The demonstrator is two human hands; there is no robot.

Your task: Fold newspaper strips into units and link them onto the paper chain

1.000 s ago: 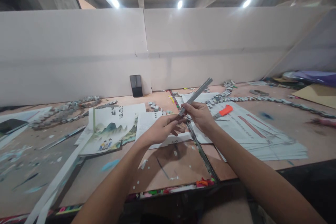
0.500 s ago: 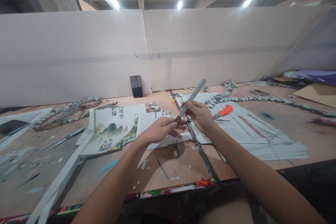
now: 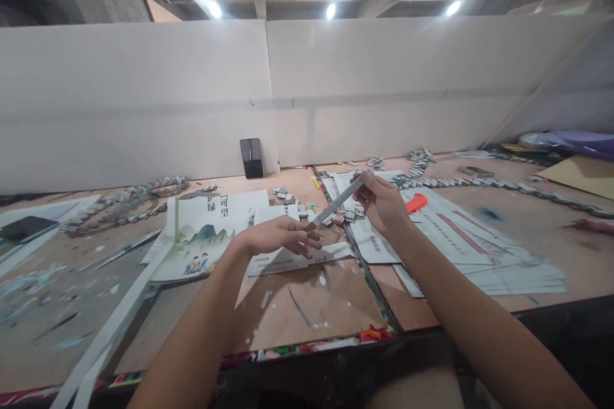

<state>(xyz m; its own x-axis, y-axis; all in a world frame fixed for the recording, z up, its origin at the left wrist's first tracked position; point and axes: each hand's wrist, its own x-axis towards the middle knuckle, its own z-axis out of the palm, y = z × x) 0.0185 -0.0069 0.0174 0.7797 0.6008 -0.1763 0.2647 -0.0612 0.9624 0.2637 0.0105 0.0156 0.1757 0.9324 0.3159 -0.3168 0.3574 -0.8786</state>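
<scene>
A long grey folded paper strip (image 3: 336,204) slants between my hands above the table. My left hand (image 3: 278,236) pinches its lower end with closed fingers. Its upper end sits in my right hand (image 3: 384,204), fingers closed round it. Just under the strip lie small folded paper pieces (image 3: 348,216) on a white sheet (image 3: 374,239). An orange-handled knife (image 3: 415,203) lies right behind my right hand, partly hidden by it.
An illustrated page with green printing (image 3: 206,233) lies to the left. Chains of folded paper links (image 3: 119,199) run along the back left, and more links (image 3: 480,184) at the back right. A black phone (image 3: 252,158) leans on the white partition. Newspaper sheets (image 3: 484,249) cover the right side.
The strip has come down from pointing up and right to lying lower and flatter. My right hand slid up along it, and my left hand moved down and left.
</scene>
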